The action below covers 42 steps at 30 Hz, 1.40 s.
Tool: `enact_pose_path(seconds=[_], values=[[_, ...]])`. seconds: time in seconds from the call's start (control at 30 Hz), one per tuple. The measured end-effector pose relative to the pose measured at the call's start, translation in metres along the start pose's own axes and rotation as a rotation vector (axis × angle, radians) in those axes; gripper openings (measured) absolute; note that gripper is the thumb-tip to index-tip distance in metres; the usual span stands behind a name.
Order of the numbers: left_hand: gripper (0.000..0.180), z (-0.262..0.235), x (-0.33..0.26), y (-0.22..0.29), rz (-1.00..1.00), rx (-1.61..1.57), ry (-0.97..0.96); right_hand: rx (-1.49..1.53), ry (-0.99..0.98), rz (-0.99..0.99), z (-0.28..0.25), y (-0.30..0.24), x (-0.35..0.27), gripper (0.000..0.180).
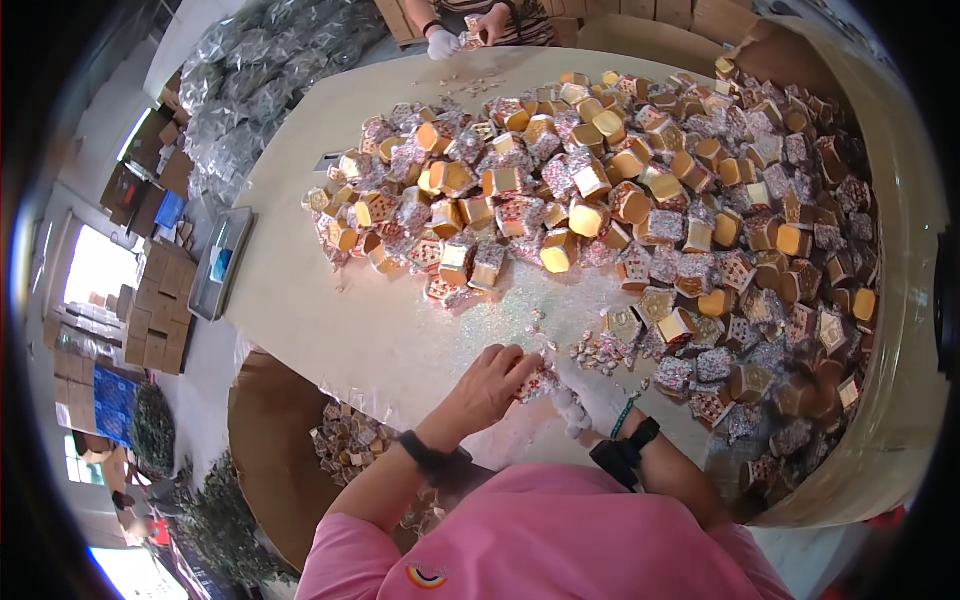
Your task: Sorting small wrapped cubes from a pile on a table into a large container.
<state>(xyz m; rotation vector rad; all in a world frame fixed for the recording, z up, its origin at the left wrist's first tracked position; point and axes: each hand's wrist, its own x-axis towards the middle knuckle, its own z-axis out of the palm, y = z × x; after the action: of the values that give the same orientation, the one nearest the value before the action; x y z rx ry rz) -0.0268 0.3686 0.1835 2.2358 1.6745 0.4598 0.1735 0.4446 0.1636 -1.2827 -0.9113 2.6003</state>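
Note:
My left hand (488,385), bare, grips a small house-shaped ornament (535,385) with white and red decoration. My right hand (592,398), in a white glove, closes on the ornament's right side with curled fingers; the hands partly cover it. Just beyond my hands, small loose bits (605,352) in white and pink lie scattered on the pale tabletop (340,345). A big heap of similar small ornaments (520,215), brown, yellow and white with speckled sprinkle-like coating, spreads over the table's middle and right.
A large open cardboard box (262,425), with more ornaments inside, stands below the table's left edge. Across the table, another person's hands (460,38) hold a small piece. Clear plastic bags (245,95) are piled at far left, near a metal tray (222,265). A high rim (895,300) borders the right.

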Motion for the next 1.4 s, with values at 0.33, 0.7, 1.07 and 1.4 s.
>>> enact_pose_path(seconds=[0.33,0.7,1.07,1.4], values=[[0.08,0.02,-0.044,0.011,-0.315,-0.18,0.355,0.302,-0.078,-0.133,0.041,0.018,0.004,0.039],[0.071,-0.011,-0.189,-0.075,-1.108,0.442,0.959,0.396,-0.033,-0.354,0.04,0.018,0.022,0.014],[0.073,-0.016,-0.012,-0.116,-0.718,0.144,0.652,0.539,-0.297,-0.094,-0.008,0.024,0.053,0.011],[0.07,-0.001,0.073,-0.136,-0.864,0.146,0.423,0.199,-0.084,-0.274,-0.034,0.035,0.046,0.008]])
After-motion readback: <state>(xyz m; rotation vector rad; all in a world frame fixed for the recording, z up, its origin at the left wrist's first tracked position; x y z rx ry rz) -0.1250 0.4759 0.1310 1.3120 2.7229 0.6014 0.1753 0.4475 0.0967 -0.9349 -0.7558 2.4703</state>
